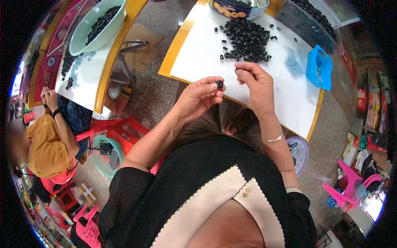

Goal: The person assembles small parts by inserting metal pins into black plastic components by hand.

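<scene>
Between the thumb and fingers of my left hand is a small black cylindrical part with a hole in its end, held just off the table's near edge. My right hand is raised over the table to the right of it, thumb and forefinger pinched together. A tiny dark bit shows at those fingertips, too small to name. Beyond both hands lies a loose heap of similar black parts on the white tabletop, with several strays around its edges.
A scatter of small, clear shiny pieces lies near a blue plastic basket at the right. A round blue tin stands behind the heap. At left, another person sits by a table holding a pale green basin of black parts.
</scene>
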Available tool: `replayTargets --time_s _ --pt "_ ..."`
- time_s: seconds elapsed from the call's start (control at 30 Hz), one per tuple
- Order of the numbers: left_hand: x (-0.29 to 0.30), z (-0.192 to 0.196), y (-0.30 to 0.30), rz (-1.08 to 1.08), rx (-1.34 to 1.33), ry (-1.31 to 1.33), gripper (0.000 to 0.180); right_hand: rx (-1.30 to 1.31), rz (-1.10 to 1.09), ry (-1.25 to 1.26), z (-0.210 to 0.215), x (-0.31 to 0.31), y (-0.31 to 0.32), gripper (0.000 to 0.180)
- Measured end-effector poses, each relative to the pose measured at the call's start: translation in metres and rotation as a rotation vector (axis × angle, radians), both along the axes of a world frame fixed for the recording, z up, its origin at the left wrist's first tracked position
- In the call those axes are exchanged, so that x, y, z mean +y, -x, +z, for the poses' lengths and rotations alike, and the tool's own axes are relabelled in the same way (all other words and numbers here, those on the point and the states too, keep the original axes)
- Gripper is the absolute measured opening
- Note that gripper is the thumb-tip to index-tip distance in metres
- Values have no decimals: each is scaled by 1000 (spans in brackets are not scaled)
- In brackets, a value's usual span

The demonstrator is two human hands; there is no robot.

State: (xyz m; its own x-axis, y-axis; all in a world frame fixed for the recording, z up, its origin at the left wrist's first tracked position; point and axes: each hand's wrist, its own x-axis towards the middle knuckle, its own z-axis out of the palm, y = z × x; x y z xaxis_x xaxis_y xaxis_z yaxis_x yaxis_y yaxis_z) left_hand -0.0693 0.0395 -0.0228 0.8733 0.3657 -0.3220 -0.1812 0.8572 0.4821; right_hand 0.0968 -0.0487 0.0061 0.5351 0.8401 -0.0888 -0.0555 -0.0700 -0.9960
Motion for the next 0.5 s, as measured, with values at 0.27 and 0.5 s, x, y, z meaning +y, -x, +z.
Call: replayTargets --time_s 0.27,0.5 --pt "-21 28 -18 6 69 -205 22 175 44 -132 18 -38 19 12" --pt "-34 34 -25 76 77 -373 20 -164 -76 -136 21 -51 23 9"
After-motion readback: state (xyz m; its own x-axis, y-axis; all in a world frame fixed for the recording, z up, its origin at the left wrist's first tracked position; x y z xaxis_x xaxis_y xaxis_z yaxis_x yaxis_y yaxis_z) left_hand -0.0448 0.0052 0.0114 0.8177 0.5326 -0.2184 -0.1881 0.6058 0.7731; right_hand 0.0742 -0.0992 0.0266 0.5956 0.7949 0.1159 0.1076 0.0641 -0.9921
